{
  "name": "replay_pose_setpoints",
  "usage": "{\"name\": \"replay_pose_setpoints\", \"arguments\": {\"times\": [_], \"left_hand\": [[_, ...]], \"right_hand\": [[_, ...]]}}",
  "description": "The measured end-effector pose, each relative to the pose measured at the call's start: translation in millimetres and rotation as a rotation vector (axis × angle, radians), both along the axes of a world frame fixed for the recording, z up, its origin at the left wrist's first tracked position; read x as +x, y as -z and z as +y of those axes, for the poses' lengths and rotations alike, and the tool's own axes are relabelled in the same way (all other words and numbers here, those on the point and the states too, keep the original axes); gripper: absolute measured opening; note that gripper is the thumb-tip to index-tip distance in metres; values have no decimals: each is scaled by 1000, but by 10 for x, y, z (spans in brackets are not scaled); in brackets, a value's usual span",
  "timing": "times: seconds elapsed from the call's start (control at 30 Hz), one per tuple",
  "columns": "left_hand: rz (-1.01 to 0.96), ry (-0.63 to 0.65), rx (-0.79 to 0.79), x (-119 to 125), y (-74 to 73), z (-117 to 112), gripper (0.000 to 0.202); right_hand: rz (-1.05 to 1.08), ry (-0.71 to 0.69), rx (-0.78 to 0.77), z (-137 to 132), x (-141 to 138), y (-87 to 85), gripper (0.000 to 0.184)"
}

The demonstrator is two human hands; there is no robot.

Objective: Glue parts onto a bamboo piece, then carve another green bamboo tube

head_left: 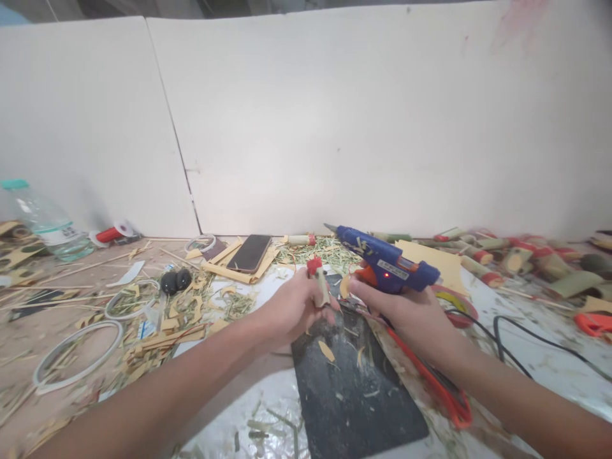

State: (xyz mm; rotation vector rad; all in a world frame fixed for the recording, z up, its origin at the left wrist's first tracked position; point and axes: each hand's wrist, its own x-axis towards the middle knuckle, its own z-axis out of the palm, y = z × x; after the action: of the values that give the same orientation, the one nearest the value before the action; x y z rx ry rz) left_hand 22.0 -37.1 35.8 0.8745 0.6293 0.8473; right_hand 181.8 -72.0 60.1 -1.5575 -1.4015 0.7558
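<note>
My left hand (295,306) is closed around a short pale green bamboo piece (322,288) with a red end, held above a dark flat board (354,389). My right hand (406,312) grips a blue hot glue gun (382,255) with an orange trigger and a small lit red light. Its metal nozzle points up and to the left, past the bamboo piece and apart from it. Beside my right fingers is a small yellowish cut piece (345,287). Cut scraps (326,351) lie on the board.
Red-handled scissors (430,376) lie by the board's right edge, near a black cord (497,338). Several red-banded bamboo pieces (535,255) are piled right. A phone (249,253), white rings (79,357), and a plastic bottle (52,223) stand or lie left. A white panel (335,121) closes the back.
</note>
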Motion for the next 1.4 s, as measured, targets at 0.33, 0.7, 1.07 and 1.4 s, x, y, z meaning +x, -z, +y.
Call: {"name": "replay_pose_setpoints", "arguments": {"times": [0.33,0.7,1.07,1.4], "left_hand": [[29,23,123,-47,76,37,35],[115,16,72,-68,57,51,35],[115,-23,129,-40,108,52,38],[92,-55,129,-12,125,36,38]], "right_hand": [[63,-26,-29,-16,-1,14,25],[99,-60,-20,0,1,24,26],[21,-25,-9,-6,11,99,27],[37,13,-48,-18,-24,106,31]]}}
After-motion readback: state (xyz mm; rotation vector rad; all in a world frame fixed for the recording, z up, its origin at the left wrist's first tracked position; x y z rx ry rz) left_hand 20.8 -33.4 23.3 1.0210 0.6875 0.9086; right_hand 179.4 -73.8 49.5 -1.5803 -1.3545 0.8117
